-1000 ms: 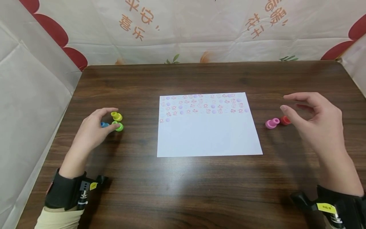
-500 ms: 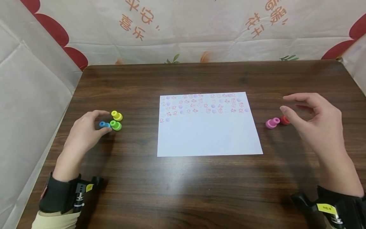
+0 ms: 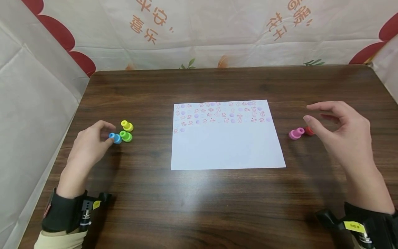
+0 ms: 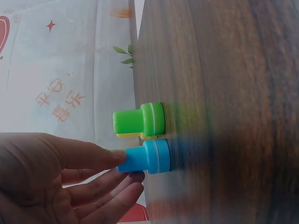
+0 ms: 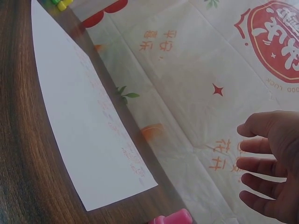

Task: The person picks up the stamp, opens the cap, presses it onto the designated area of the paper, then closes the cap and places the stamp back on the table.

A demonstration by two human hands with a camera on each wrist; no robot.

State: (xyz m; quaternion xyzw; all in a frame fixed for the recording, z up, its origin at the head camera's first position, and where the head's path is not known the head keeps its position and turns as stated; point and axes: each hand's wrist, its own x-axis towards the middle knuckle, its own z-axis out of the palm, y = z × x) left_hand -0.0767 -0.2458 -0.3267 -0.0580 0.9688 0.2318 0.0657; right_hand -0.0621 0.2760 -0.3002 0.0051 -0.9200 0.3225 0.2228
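Observation:
My left hand (image 3: pixel 91 142) is at the blue stamp (image 3: pixel 115 138), thumb and fingers pinching its narrow handle; in the left wrist view the blue stamp (image 4: pixel 152 157) stands with its wide base on the table. Beside it are the green stamp (image 3: pixel 125 136) and the yellow stamp (image 3: pixel 126 126), the latter mostly hidden behind the green stamp (image 4: pixel 140 120) in the left wrist view. My right hand (image 3: pixel 346 133) hovers with spread, relaxed fingers, holding nothing. Near its thumb are the pink stamp (image 3: pixel 296 134) and the partly covered red stamp (image 3: pixel 309 131).
A white sheet of paper (image 3: pixel 228 148) lies mid-table, with rows of small red and purple prints across its upper part. The dark wooden table (image 3: pixel 199 207) meets a pale printed cloth (image 3: pixel 202 31) behind and at the left.
My left hand has drawn back leftward from the green and yellow stamps to the blue one, which has shifted slightly in its fingers. My right hand has stayed nearly still.

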